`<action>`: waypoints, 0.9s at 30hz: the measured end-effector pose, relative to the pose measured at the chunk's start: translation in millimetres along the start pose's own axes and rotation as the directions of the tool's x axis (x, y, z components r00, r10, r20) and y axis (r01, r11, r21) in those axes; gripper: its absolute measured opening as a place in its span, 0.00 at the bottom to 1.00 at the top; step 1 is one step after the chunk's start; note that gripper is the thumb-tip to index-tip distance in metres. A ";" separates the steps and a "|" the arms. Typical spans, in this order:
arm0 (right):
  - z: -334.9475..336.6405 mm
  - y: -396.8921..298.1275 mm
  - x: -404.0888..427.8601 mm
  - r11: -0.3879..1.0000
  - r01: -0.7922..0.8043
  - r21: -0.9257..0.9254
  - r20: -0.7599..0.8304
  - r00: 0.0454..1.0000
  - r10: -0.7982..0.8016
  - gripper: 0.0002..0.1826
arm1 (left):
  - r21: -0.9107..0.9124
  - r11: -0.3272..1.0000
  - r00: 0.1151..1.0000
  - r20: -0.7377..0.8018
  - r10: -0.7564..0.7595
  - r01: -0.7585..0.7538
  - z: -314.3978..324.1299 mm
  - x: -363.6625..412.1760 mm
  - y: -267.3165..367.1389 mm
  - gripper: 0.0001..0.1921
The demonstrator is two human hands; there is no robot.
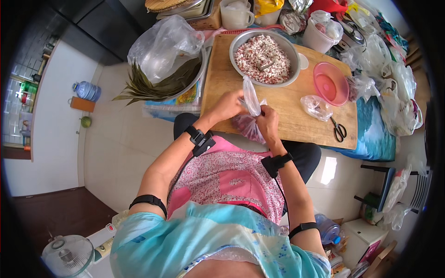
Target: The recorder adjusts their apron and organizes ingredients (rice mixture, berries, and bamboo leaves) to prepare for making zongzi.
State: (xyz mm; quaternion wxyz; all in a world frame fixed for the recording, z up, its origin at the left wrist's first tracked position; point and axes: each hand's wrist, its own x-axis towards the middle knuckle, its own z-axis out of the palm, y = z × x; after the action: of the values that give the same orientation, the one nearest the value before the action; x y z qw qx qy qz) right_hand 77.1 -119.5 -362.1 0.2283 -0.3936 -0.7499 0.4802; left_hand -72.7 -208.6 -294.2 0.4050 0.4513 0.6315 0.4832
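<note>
My left hand [231,104] and my right hand [268,121] both grip the gathered neck of a clear plastic bag [249,128] at the near edge of a wooden board [219,73]. Dark reddish pieces fill the bag's lower part, and its loose top stands up between my hands. Just beyond is a metal bowl [233,68] of white rice-like grains mixed with red bits, a spoon handle sticking out. To the right on the board are a pink plastic basin [326,83], a small clear bag [316,107] and black-handled scissors [339,131].
On the left, a large metal basin [203,66] holds long green leaves [163,85] and a crumpled plastic bag [163,45]. A white bucket [318,36], a white jug [236,17] and several plastic bags [398,97] crowd the far and right sides. My knees are against the board's near side.
</note>
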 end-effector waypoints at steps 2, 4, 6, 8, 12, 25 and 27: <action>-2.2 -21.1 7.6 0.993 0.119 0.006 -0.007 0.993 -0.119 0.09 | 0.179 0.984 0.999 0.033 -0.012 0.006 3.0 -0.6 -34.9 0.14; -6.3 -25.8 12.8 0.975 0.219 -0.031 -0.048 0.974 -0.220 0.08 | 0.223 0.970 0.995 0.000 0.102 -0.099 5.1 5.4 -39.3 0.12; -15.9 -27.5 15.7 0.946 0.317 -0.072 -0.081 0.943 -0.322 0.07 | 0.162 0.984 0.995 -0.051 0.088 -0.079 -0.2 11.5 -29.4 0.06; -35.1 -25.2 19.3 0.985 -0.004 0.175 -0.118 0.993 0.025 0.05 | 0.196 0.978 0.989 -0.117 0.090 -0.066 -6.1 22.7 -39.3 0.06; -58.8 -23.0 23.6 0.902 -0.121 0.414 -0.181 0.960 0.212 0.08 | -0.095 0.992 0.988 -0.128 -0.091 0.079 -13.9 16.2 -22.7 0.07; -74.6 -3.5 42.4 0.872 0.022 0.489 -0.307 0.940 0.149 0.05 | -0.230 0.970 0.917 -0.363 -0.165 0.084 -5.1 24.9 -54.5 0.08; -82.9 3.9 37.1 0.902 0.095 0.420 -0.433 0.895 0.108 0.03 | -0.401 0.907 0.915 -0.306 -0.263 0.126 -11.8 21.3 -46.9 0.06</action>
State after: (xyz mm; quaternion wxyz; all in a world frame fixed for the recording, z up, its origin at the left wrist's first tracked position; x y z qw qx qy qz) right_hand 116.6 -43.8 -330.9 0.4737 -0.4353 -0.5512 0.5314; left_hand -97.9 -196.9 -339.2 0.4100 0.2055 0.6328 0.6239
